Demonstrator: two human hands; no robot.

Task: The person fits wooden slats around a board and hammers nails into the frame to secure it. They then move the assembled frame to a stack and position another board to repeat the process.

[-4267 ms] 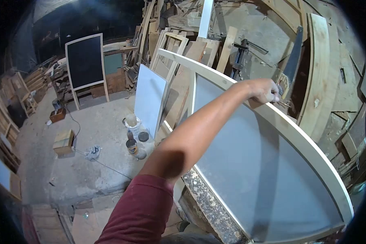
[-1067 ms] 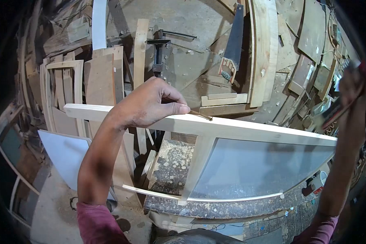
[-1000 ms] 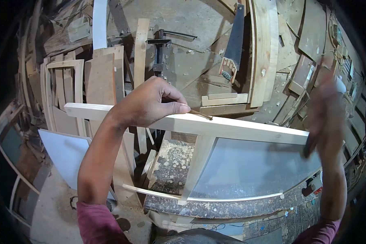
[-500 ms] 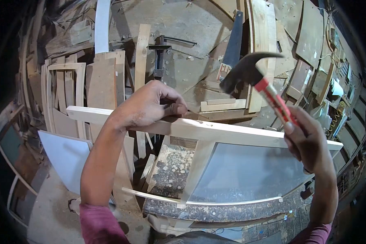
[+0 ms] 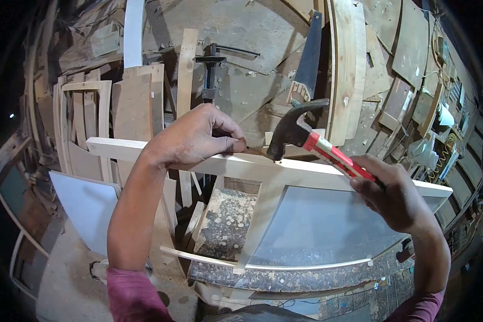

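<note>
A hammer (image 5: 327, 149) with a red handle is gripped in my right hand (image 5: 389, 188), its dark head down at the top edge of a pale wooden frame (image 5: 236, 167). My left hand (image 5: 206, 134) rests on that same top edge, left of the hammer head, with thumb and fingers pinched together. Whatever the pinch holds is too small to name. A grey-white panel (image 5: 327, 225) fills the right part of the frame. The frame stands upright on a speckled, worn bench (image 5: 284, 279).
Behind the frame are a handsaw (image 5: 308, 53), a metal clamp (image 5: 210, 80) and tall boards (image 5: 349, 70). A small wooden frame (image 5: 106, 107) and a white panel (image 5: 88, 209) lean at the left. Cords and tools hang at the far right.
My right hand has swung the hammer down and left, bringing its head from above the frame to the top edge. My left hand has hardly moved.
</note>
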